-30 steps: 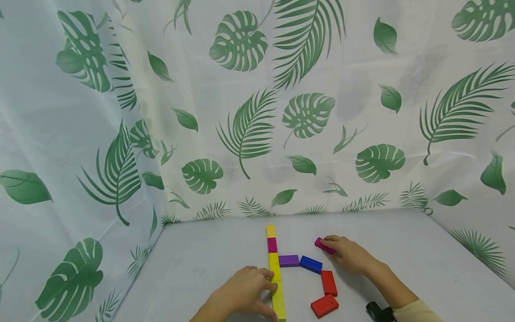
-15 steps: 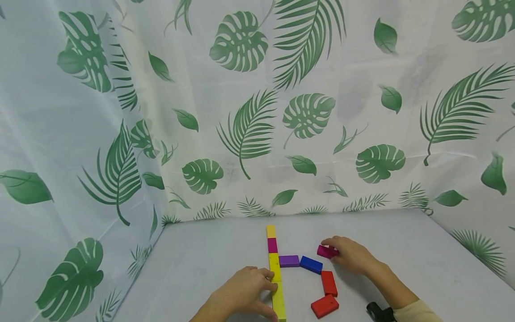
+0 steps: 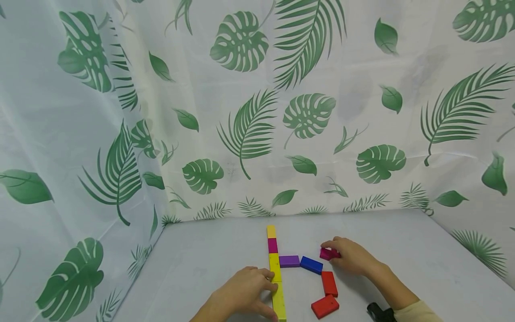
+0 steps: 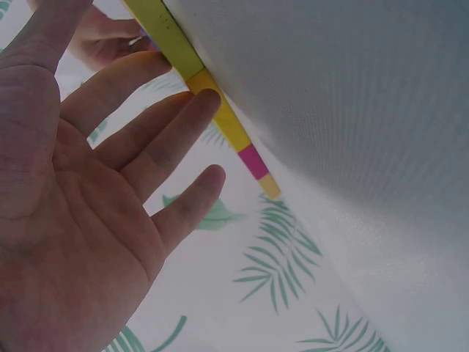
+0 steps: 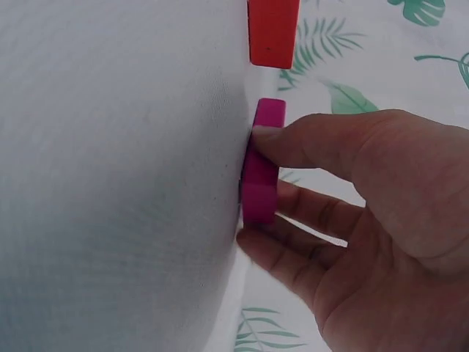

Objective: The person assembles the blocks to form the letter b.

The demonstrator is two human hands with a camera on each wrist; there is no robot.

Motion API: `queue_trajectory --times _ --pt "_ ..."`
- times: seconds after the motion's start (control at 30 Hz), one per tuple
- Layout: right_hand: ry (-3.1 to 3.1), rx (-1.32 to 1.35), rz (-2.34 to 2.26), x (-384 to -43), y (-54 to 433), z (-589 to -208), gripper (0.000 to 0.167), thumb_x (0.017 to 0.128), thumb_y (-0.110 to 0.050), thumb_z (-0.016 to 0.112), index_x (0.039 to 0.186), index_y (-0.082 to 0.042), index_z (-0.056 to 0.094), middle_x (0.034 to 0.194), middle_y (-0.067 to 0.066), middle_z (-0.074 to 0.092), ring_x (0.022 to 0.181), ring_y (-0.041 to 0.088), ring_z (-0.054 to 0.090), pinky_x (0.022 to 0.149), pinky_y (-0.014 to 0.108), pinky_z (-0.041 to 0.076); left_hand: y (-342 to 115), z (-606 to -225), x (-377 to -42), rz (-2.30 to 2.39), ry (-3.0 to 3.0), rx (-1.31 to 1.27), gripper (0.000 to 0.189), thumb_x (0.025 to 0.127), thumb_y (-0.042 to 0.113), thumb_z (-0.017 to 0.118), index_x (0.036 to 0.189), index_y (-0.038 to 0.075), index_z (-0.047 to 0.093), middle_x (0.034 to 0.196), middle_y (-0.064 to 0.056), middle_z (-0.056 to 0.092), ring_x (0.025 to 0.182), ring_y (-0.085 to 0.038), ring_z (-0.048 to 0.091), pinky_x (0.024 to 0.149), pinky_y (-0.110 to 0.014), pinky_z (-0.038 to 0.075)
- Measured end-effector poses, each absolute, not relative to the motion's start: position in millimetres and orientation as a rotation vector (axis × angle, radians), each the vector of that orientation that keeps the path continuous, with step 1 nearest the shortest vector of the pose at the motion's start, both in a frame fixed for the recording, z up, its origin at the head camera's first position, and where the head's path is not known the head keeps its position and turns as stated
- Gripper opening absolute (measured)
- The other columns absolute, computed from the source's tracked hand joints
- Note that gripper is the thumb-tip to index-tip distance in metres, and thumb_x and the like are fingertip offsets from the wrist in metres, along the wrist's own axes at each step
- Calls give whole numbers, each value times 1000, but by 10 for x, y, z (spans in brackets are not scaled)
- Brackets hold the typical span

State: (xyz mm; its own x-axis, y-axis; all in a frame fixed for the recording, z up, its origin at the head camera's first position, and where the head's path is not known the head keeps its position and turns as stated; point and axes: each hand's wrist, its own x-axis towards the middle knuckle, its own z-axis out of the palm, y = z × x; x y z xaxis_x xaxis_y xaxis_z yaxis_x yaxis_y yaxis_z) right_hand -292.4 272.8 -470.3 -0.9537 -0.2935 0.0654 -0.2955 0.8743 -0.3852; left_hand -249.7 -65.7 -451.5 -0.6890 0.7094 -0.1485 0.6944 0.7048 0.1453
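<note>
In the head view my left hand rests its fingertips against the left side of a straight row of blocks. That row has a long yellow block, another yellow block, a magenta block and a yellow block at the far end. My right hand pinches a loose magenta block between thumb and fingers, low at the table surface. Left of it, a purple block touches the row. A blue block and two red blocks, one upper and one lower, curve on from it.
A pale grey-white surface lies under the blocks. White curtains with green leaf prints stand behind and at both sides. A black object shows at the right wrist, beside a beige sleeve.
My right hand has turned the magenta block and drawn it a little nearer and to the right. The left hand and the other blocks have stayed put.
</note>
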Motion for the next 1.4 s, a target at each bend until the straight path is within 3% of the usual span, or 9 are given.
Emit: queue_trajectory --times 0.37,0.93,1.4 --pt "-2954 542 673 -2887 2704 -4624 44 88 -10 80 131 -13 71 106 0 66 100 17 61 84 42 63 -659 -4504 -2490 115 2717 1133 61 76 70 80 127 38 75 134 13 69 124 -5 61 112 -42 51" --pt "-2927 628 913 -2767 2448 -4405 44 90 -12 80 133 -14 70 99 -6 64 90 14 59 69 20 57 -649 -4516 -2493 115 2719 1107 59 77 70 79 126 38 75 133 13 69 122 -5 61 112 -44 51" --pt "-2954 754 977 -2678 2335 -4336 45 90 -20 82 132 -19 70 103 -6 66 93 17 59 70 21 58 -671 -4519 -2501 102 2720 1146 62 76 72 79 128 39 74 134 13 68 125 -5 60 112 -43 50"
